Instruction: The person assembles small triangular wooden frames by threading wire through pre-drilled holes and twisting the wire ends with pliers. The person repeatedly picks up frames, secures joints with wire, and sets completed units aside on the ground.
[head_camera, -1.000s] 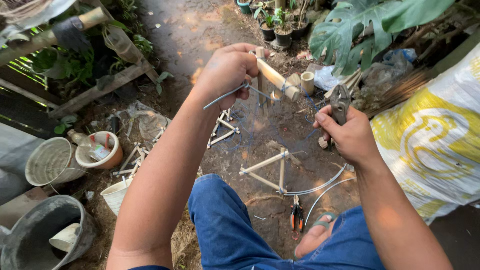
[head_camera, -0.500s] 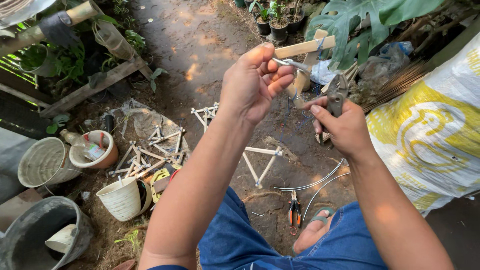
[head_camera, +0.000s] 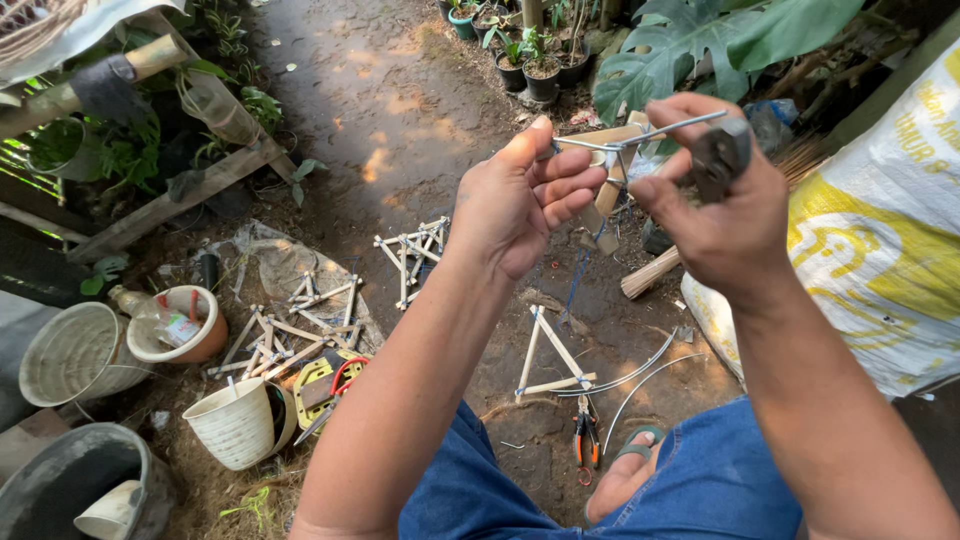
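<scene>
The ground (head_camera: 400, 120) is dark, damp dirt in a garden yard, with patches of sun on it. At 12 o'clock stand small potted plants (head_camera: 530, 60), and big green leaves (head_camera: 700, 40) spread at 1 o'clock. A white and yellow sack (head_camera: 890, 240) leans at 3 o'clock. The person sits in blue jeans (head_camera: 720, 490), with one foot in a sandal (head_camera: 625, 470) at 6 o'clock. The left hand (head_camera: 520, 200) is lifted up near the middle of the view, and its fingers (head_camera: 565, 185) pinch a short bamboo stick (head_camera: 610, 150) with thin metal wire (head_camera: 650, 130) on it. The right hand (head_camera: 715, 210) is just beside it at 2 o'clock. Its fingers are closed around dark pliers (head_camera: 720, 155), and the wire runs right by the pliers' tip. Far below the hands, a bamboo triangle (head_camera: 550, 355) lies on the dirt, with loose bent wires (head_camera: 640, 370) next to it. Small pliers with orange handles (head_camera: 586, 440) lie near the foot. More bamboo stick frames (head_camera: 410, 255) lie at 9 o'clock from the triangle, and a heap of them (head_camera: 280, 335) sits further left on a sheet. At 8 o'clock are a white ribbed pot (head_camera: 235, 425), an orange bowl (head_camera: 175, 325), a pale bucket (head_camera: 75, 355) and a grey tub (head_camera: 70, 485).
</scene>
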